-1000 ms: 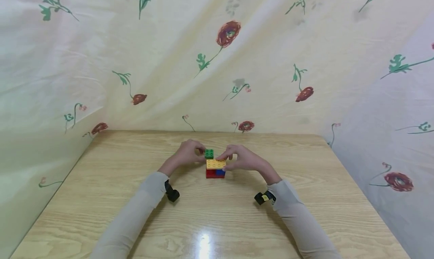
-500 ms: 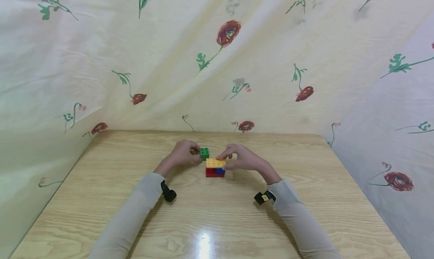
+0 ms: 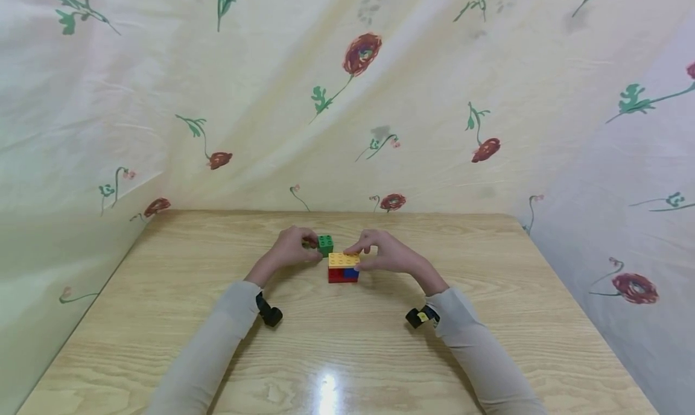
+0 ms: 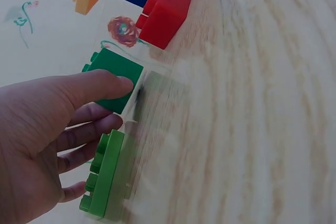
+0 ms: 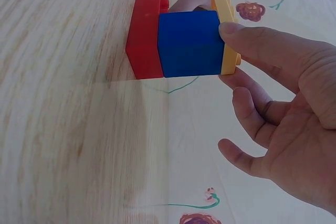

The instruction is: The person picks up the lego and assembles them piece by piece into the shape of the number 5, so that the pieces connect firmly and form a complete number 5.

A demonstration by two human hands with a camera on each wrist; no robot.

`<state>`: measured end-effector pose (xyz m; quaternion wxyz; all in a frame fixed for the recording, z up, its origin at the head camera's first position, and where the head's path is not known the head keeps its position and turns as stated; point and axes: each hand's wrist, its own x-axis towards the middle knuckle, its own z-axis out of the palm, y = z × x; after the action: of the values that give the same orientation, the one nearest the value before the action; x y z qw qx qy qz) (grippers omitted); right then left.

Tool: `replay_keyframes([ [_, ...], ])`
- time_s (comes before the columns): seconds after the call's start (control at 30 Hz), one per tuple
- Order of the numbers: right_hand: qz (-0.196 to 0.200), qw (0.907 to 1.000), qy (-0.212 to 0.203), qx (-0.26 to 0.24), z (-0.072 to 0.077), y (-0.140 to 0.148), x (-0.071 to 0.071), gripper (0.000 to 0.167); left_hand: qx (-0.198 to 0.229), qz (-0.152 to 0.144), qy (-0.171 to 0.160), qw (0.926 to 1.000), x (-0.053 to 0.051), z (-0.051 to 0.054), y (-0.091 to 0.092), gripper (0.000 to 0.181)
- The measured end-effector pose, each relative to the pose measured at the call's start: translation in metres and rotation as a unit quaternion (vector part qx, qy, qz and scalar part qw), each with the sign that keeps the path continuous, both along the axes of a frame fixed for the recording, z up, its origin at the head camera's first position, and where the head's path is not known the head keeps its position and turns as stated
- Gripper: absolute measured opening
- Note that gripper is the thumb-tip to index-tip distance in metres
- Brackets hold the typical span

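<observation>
Pinching a small green brick (image 4: 116, 61) in the left hand (image 3: 291, 246), at the far left of a little brick stack.

The thumb lies across one face of the green brick with fingers behind it; whether it rests on the table (image 3: 336, 327) I cannot tell. A flat light-green brick (image 4: 106, 174) sits just beside the lower fingers. Near and to the right stands the stack: a red brick (image 5: 145, 35) underneath, a blue brick (image 5: 189, 43) at its right end, a yellow brick (image 3: 342, 259) on top. The right hand (image 3: 392, 254) grips the yellow brick's right end between thumb and forefinger, other fingers off it. Beyond the table hangs a flowered cloth (image 3: 271, 101).
</observation>
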<state>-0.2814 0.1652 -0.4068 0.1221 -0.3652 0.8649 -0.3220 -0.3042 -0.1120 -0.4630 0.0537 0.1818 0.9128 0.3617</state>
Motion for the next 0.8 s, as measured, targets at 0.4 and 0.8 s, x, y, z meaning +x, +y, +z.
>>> replay_keyframes([
  [0.4,-0.001,1.0000,-0.001,0.006,-0.002,0.000,0.000,0.036,0.107,0.005,-0.001,0.9942,0.012,0.015,-0.008,0.028],
  [0.8,-0.002,1.0000,-0.007,-0.001,0.000,-0.001,0.000,0.035,0.148,-0.022,0.050,0.9876,0.023,0.037,-0.005,0.032],
])
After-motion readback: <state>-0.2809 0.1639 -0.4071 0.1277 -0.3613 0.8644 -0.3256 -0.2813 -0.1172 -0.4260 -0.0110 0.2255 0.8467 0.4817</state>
